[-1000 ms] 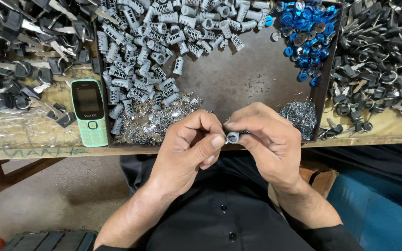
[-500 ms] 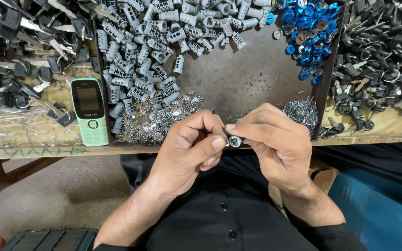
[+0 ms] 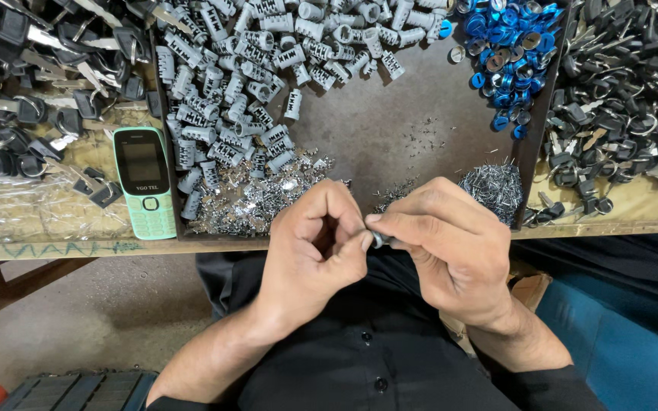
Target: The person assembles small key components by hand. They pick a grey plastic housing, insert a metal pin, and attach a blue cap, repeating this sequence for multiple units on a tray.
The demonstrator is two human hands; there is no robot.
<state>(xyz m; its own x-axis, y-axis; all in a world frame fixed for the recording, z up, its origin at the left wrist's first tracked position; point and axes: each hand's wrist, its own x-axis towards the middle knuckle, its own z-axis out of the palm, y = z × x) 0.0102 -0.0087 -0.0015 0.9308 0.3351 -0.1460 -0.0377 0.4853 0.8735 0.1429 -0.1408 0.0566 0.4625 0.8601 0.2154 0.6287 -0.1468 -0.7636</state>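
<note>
Pinching small metal cylinder [image 3: 378, 240], both hands' fingers [image 3: 359, 242] closed

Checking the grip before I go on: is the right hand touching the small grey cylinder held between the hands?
Touching. The head view shows the right hand pinching the small grey cylinder with thumb and forefinger, no gap visible; the left hand fingertips press against it too.

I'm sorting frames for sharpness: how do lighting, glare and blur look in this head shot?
Head view: soft, even light, only faint shadows under the left hand and right hand; the hands and grey lock cylinders are sharp; small glints on the blue caps and wire pins, no washout; the small metal part pinched between the fingers is mostly hidden; slight wide-angle bend at the edges.
</note>
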